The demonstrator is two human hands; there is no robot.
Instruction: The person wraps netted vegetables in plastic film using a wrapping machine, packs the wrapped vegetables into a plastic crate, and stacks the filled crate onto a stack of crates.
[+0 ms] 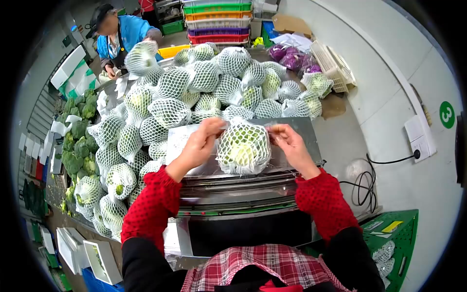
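A pale green vegetable head (242,148) in a white foam net sits on the metal top of a wrapping machine (296,124). Thin clear film seems to cover it, with edges drawn out at both sides. At its upper left, my left hand (202,141) is closed, fingertips pinching the film edge. My right hand (291,146) pinches at the upper right side, thumb and fingers together. Red dotted sleeve covers (153,204) are on both my forearms. Behind the machine lies a large pile of foam-netted heads (170,112).
Loose broccoli (78,129) is heaped at the left. A person in blue (131,34) stands across the table. Stacked crates (217,22) and purple cabbages (292,58) are at the back. A black cable (368,185) hangs by the right wall, above a green crate (396,243).
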